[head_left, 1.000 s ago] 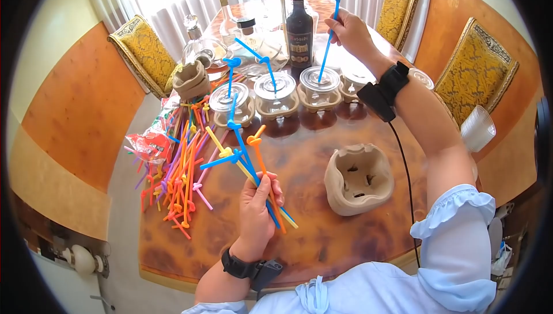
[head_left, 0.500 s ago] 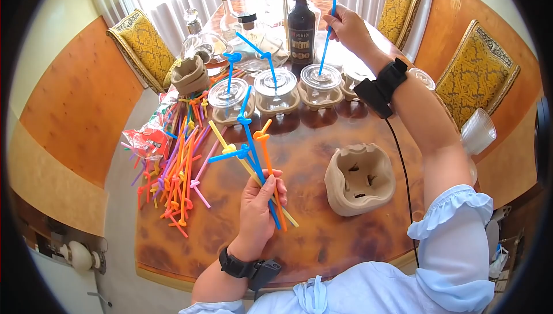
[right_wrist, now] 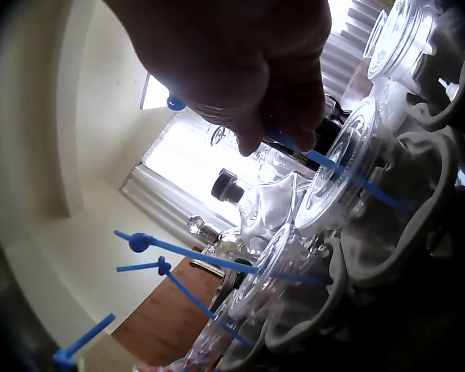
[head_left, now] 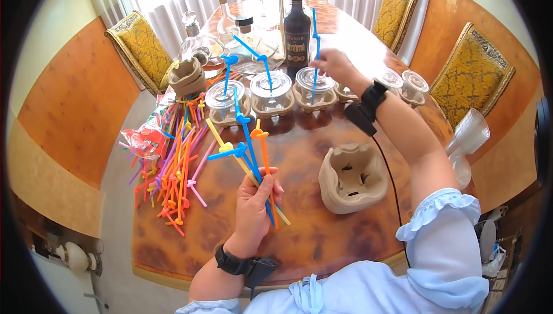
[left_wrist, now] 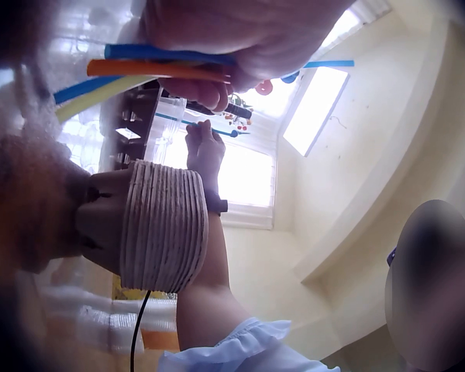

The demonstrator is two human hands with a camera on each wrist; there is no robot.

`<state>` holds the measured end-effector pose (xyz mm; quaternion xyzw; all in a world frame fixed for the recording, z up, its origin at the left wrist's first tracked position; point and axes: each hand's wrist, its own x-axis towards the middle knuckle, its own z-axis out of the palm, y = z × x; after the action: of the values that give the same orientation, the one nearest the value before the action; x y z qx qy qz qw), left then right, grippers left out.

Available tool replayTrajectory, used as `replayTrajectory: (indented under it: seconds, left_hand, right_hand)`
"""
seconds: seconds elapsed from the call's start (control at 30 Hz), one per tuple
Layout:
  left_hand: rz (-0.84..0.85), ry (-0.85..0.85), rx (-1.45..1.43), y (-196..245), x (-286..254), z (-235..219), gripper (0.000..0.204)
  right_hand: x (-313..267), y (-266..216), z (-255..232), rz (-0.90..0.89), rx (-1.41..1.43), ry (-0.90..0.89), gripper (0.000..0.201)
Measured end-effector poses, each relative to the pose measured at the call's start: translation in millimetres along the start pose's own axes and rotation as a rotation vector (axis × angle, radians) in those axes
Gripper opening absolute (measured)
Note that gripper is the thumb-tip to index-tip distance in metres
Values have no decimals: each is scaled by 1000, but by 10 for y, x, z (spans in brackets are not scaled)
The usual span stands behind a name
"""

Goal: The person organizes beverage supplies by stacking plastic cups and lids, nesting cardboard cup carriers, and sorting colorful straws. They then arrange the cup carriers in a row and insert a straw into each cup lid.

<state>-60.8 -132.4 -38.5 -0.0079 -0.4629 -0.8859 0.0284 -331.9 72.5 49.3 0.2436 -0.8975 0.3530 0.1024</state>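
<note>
Pinching a blue straw [head_left: 315, 23], the fingers of my right hand [head_left: 339, 67] are closed on it below its knot, beside the third cup [head_left: 311, 96] from the left; the straw runs through that cup's lid [head_left: 326, 80], its lower end inside. My left hand [head_left: 252, 213] curls round a bunch of blue, yellow and orange straws [head_left: 252, 153] above the worktop [head_left: 299, 256]. Two lidded cups [head_left: 272, 86] to the left each bear a knotted blue straw. Nearer me sits a stack of cardboard carriers [head_left: 351, 199]; loose coloured straws [head_left: 183, 170] lie heaped leftward.
</note>
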Motion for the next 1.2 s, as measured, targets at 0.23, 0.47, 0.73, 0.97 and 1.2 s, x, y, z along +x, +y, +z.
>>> replayTrajectory:
  seconds: [0.23, 0.47, 0.73, 0.97, 1.2]
  left_hand:
    - [207, 62, -18, -12, 100, 69, 11]
    - [200, -217, 138, 147, 493, 854, 10]
    - [170, -88, -25, 101, 745, 772, 21]
    - [59, -114, -52, 124, 768, 819, 21]
    - [49, -139, -9, 128, 735, 858, 15]
  right_hand:
    - [-685, -740, -666, 46, -143, -349, 26]
    - [-1274, -920, -365, -149, 767, -363, 17]
    - [-766, -332, -1282, -327, 447, 599, 14]
    - [-301, 356, -1163, -140, 108, 610, 15]
    - [-110, 609, -913, -56, 132, 521, 15]
